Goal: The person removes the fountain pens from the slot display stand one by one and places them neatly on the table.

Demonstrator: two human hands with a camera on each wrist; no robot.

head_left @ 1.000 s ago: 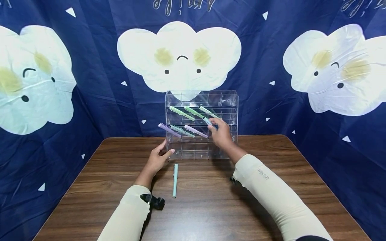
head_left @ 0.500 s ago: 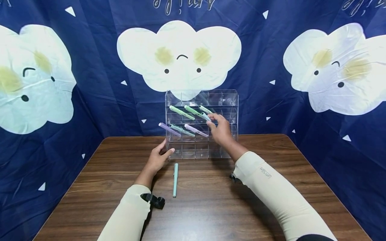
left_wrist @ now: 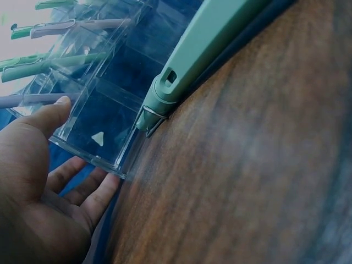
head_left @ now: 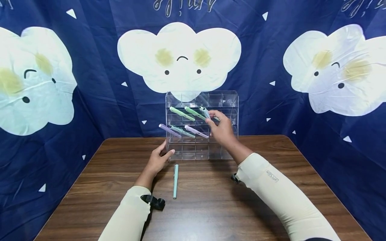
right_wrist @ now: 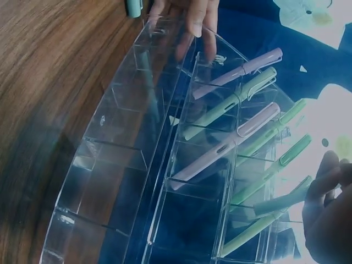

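A clear acrylic rack (head_left: 224, 100) with rows of small cells stands at the back of the wooden table (head_left: 90, 187). Green and purple pens lie slanted in its middle rows. My right hand (head_left: 210, 118) pinches a pale blue-green pen (head_left: 205, 112) in front of the rack's upper filled row, at its right end; the same pen (right_wrist: 280, 201) shows in the right wrist view beside my fingers (right_wrist: 330, 209). My left hand (head_left: 167, 149) grips the rack's lower left corner (left_wrist: 104, 82), thumb (left_wrist: 58, 104) on the front. A teal pen (head_left: 175, 180) lies on the table just right of that hand.
Blue cloth with white cloud faces (head_left: 181, 57) hangs close behind and on both sides of the table. The rack's top and bottom rows hold no pens. Bare wood (head_left: 211, 207) lies between the rack and the near edge.
My right hand has lifted the blue-green pen from the lower filled row up to the upper one and tipped it steeper. The left hand and the teal pen have stayed put.
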